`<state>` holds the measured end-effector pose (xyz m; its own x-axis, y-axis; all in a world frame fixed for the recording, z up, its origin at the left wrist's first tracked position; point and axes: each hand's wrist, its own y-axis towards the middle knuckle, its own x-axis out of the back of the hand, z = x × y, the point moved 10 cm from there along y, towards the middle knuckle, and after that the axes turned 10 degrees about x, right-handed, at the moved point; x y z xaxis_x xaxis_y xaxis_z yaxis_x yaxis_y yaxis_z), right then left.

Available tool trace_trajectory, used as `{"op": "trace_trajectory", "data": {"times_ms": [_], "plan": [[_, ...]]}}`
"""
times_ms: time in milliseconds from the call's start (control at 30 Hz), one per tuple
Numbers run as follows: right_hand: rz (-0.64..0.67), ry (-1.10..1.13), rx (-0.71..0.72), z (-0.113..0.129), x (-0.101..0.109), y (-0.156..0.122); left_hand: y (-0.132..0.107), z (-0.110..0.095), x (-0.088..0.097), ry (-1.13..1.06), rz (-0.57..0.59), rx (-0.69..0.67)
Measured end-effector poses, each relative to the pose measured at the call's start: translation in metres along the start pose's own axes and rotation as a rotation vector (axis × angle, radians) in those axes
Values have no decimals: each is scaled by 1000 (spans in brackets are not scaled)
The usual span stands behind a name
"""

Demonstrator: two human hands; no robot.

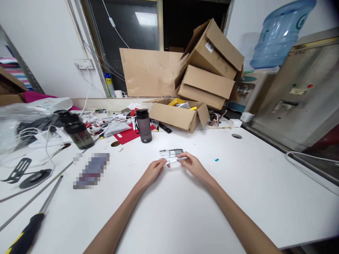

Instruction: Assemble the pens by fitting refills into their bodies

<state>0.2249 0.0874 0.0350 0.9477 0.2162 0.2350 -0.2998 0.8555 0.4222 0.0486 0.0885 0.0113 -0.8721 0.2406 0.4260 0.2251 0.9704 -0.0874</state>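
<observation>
A white pen (173,161) lies level between my two hands, just above the white table (185,211). My left hand (155,167) pinches its left end with thumb and fingers. At the other end, my right hand (192,163) grips the pen's grey part, fingers bent around it. Right behind the hands, several pens (171,151) lie side by side in a row, with white, grey and black barrels. The fingers of my right hand cover part of the row's right end.
A dark bottle (144,127) and an open cardboard box (174,114) stand behind the pens. To the left are another bottle (76,132), a phone stand (34,176) and a long screwdriver (34,220). A small blue piece (217,160) lies at right. Cables clutter the back left.
</observation>
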Motion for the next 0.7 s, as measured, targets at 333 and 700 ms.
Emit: {"op": "trace_trajectory", "data": {"times_ms": [333,700], "plan": [[-96,-44,127,21,14,3,2,11,-2,-118,42,84],[-211,96,32,7,35,6,7,16,-1,-199,54,81]]}}
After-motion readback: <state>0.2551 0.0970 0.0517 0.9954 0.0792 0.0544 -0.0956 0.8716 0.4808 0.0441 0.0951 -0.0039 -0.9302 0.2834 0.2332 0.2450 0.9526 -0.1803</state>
